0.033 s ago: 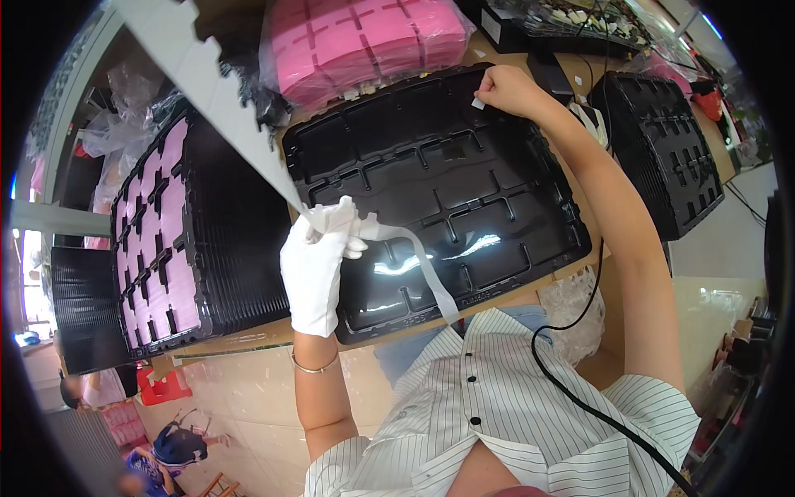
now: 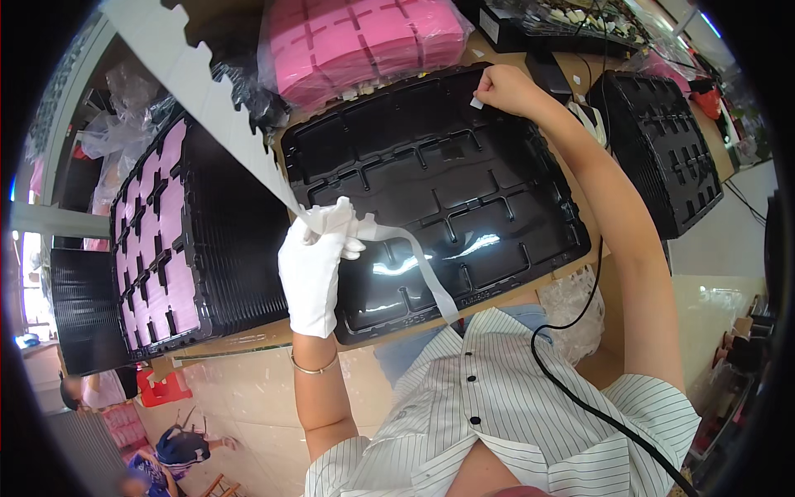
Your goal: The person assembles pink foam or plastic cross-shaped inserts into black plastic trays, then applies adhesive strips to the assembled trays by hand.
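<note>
My left hand [image 2: 313,265], in a white glove, is closed on a long white strip [image 2: 219,120] with a notched edge. The strip rises past the upper left, and a narrower tail [image 2: 424,263] hangs from the hand across a black plastic tray [image 2: 389,186] toward my shirt. My bare right hand [image 2: 507,89] is over the tray's far right corner, fingers pinched on a small white piece [image 2: 476,103]. Whether that piece touches the tray I cannot tell. Raised ridges divide the tray, and its near part shines with glare.
Left stands a stack of black trays [image 2: 240,240] showing a pink, cross-slotted face [image 2: 157,240]. Pink foam sheets [image 2: 364,45] in clear plastic lie behind the tray. More black trays [image 2: 662,157] stand at right. A black cable [image 2: 571,389] runs over my shirt. Other people [image 2: 178,447] are at lower left.
The upper part of the notched strip has swung slightly left. Both hands stay almost where they were, with the left shifted a touch.
</note>
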Demonstrator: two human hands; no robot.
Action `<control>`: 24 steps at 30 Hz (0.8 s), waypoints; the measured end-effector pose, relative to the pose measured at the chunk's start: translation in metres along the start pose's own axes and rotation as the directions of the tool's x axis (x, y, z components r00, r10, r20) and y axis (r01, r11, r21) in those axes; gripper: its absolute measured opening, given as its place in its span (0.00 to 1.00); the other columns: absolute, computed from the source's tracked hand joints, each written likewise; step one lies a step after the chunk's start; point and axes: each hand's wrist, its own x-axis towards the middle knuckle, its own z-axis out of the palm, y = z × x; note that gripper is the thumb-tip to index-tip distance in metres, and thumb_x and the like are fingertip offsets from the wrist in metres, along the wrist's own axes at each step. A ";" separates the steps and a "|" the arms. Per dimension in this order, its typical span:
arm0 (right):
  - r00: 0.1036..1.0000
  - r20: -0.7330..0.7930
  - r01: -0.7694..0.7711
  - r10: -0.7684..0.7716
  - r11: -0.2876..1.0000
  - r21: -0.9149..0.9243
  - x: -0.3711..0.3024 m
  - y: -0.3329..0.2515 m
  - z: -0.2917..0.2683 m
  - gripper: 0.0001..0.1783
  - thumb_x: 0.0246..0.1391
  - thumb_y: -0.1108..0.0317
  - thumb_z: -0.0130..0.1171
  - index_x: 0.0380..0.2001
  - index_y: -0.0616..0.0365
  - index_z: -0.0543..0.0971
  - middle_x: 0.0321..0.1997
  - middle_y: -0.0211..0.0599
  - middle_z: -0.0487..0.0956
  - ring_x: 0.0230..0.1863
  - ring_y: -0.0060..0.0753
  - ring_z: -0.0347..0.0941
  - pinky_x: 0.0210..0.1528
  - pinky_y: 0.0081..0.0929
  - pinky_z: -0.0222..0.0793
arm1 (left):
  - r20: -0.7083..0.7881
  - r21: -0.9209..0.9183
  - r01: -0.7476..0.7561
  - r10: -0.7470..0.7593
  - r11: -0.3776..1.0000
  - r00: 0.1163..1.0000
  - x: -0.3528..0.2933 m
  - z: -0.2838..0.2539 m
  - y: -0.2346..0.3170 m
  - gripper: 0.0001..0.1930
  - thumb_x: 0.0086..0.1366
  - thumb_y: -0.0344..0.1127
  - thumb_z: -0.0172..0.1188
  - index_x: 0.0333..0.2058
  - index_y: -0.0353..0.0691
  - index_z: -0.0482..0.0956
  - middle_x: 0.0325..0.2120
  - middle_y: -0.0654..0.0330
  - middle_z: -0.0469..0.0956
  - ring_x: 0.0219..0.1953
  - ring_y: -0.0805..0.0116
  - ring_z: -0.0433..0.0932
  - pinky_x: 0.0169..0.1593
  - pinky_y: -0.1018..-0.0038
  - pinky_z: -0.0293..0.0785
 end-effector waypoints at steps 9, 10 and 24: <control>0.967 0.027 0.238 -0.252 0.940 0.243 -0.031 0.005 -0.004 0.07 0.51 0.67 0.63 0.31 0.58 0.79 0.28 0.35 0.71 0.30 0.31 0.70 0.35 0.27 0.68 | -0.013 -0.034 -0.027 0.026 0.999 1.000 0.001 -0.015 -0.008 0.10 0.64 0.31 0.61 0.40 0.30 0.79 0.28 0.59 0.80 0.24 0.78 0.77 0.30 0.83 0.71; 0.963 -0.123 0.269 -0.240 0.895 0.355 -0.036 0.008 0.001 0.08 0.52 0.67 0.64 0.29 0.60 0.79 0.27 0.29 0.72 0.27 0.19 0.66 0.31 0.20 0.63 | -0.005 -0.030 -0.036 0.036 0.999 0.999 0.001 -0.017 -0.009 0.10 0.64 0.31 0.61 0.40 0.30 0.79 0.28 0.59 0.80 0.24 0.77 0.77 0.30 0.84 0.71; 0.842 0.491 -0.539 -0.222 -0.310 0.783 -0.131 -0.152 0.016 0.14 0.61 0.64 0.53 0.33 0.66 0.78 0.30 0.31 0.74 0.29 0.21 0.65 0.29 0.15 0.61 | 0.029 -0.133 -0.009 0.013 0.991 0.999 -0.037 -0.019 -0.001 0.12 0.63 0.31 0.62 0.42 0.30 0.79 0.32 0.55 0.82 0.24 0.76 0.78 0.30 0.83 0.73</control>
